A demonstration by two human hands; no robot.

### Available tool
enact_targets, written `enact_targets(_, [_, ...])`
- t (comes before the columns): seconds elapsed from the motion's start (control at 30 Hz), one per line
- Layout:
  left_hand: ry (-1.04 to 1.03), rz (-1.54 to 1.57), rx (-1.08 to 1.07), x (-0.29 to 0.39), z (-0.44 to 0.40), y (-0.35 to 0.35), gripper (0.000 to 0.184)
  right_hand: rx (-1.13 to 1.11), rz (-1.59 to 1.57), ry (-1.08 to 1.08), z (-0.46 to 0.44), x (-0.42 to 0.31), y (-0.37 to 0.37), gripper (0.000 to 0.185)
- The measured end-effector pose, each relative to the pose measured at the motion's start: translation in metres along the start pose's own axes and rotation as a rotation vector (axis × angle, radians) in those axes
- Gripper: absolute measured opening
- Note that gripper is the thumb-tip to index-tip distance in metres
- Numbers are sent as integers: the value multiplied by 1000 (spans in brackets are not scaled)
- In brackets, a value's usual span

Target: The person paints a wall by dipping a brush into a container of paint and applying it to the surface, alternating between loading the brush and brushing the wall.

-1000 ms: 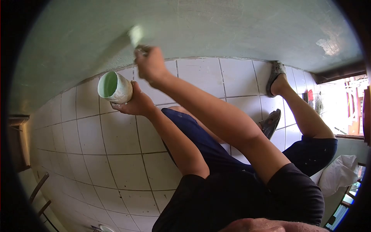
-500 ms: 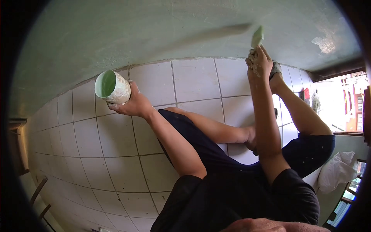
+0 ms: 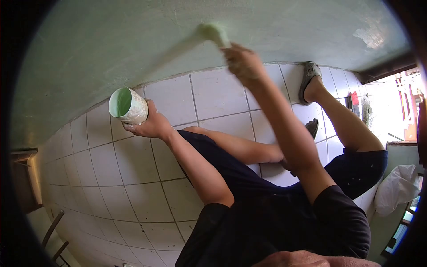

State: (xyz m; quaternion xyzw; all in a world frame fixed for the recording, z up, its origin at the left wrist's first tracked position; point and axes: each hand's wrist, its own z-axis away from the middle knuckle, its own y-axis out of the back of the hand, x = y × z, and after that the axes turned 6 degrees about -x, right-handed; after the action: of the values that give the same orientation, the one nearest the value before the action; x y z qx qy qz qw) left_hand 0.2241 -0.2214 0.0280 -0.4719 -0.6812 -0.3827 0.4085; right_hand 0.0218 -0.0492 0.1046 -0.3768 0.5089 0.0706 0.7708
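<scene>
My left hand (image 3: 150,123) is wrapped round a white, paint-smeared container (image 3: 135,108) with light green paint inside, its mouth tilted toward the left. Farther right and higher up, my right hand (image 3: 242,62) grips a paintbrush (image 3: 218,35), blurred by motion. The pale green bristles are at the green wall (image 3: 133,40); whether they press on it is hard to tell. Paint marks my left fingers.
White floor tiles (image 3: 138,162) run along the wall's foot. My legs stretch right, with a grey clog (image 3: 310,80) near the wall. A white sack (image 3: 396,189) lies at the right, below a bright doorway. Dark curved bars (image 3: 53,229) stand lower left.
The brush in my right hand went far right along the wall, then came back left to the middle. My left hand and the container have barely shifted.
</scene>
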Motion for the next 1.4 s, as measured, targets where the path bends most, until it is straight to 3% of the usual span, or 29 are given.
enact_targets(0.1, [1, 36, -11, 2, 0, -1, 82, -39, -77, 108, -1, -40, 98, 42])
enact_targets(0.23, [-21, -63, -34, 2, 2, -2, 85, 322, 26, 425, 14, -57, 173, 27])
enact_targets(0.3, [-38, 1, -73, 8, 4, -5, 86, 366, -34, 431, 2, -55, 195, 26])
enact_targets(0.37, [-52, 37, -117, 13, 6, -7, 87, 680, -117, 459, -27, -38, 193, 27])
enact_targets(0.43, [-74, 55, -155, 18, 7, -13, 87, 638, -8, 327, -21, -23, 108, 36])
enact_targets(0.5, [-59, 80, -197, 23, 12, -16, 88, 534, -96, 323, -18, 8, 55, 53])
enact_targets(0.6, [-27, 178, -303, 29, 20, -19, 88, 362, -81, 129, 3, 16, 37, 54])
enact_targets(0.67, [-9, 252, -379, 33, 25, -20, 88, -9, -38, -50, 20, 4, 48, 58])
enact_targets(0.7, [-3, 303, -438, 38, 29, -21, 88, 8, 0, -53, 21, -1, 62, 60])
enact_targets(0.77, [0, 360, -496, 44, 33, -23, 87, 206, 78, 33, 18, -23, 103, 45])
enact_targets(0.8, [-42, 318, -519, 44, 33, -24, 87, 166, 315, 176, 5, -24, 153, 34])
enact_targets(0.83, [-83, 275, -541, 44, 34, -24, 87, 195, -70, 183, 12, -42, 176, 26])
enact_targets(0.9, [-84, 296, -567, 46, 36, -24, 85, 329, -49, 339, 14, -60, 199, 18])
enact_targets(0.93, [-115, 241, -578, 46, 38, -24, 81, 399, -138, 378, 16, -61, 204, 25])
enact_targets(0.97, [-146, 189, -588, 47, 39, -26, 78, 467, -226, 419, 20, -68, 196, 35])
enact_targets(1.03, [-106, 225, -590, 44, 39, -29, 80, 665, -145, 517, 1, -55, 165, 37])
enact_targets(1.07, [-88, 238, -589, 40, 39, -29, 81, 656, -142, 481, 2, -54, 124, 38])
enact_targets(1.13, [-71, 266, -552, 27, 37, -31, 82, 521, -89, 425, -8, -24, 53, 33])
enact_targets(1.2, [-72, 278, -516, 21, 30, -29, 83, 441, -29, 321, -20, 15, -15, 41])
enact_targets(1.27, [-75, 243, -470, 18, 22, -22, 84, 200, 4, 85, -3, 22, -59, 51])
enact_targets(1.3, [-74, 229, -453, 17, 19, -19, 85, 43, -38, -46, 8, 20, -71, 54])
enact_targets(1.4, [-41, 268, -408, 8, 11, -11, 87, -97, -18, -87, 1, 30, -57, 51])
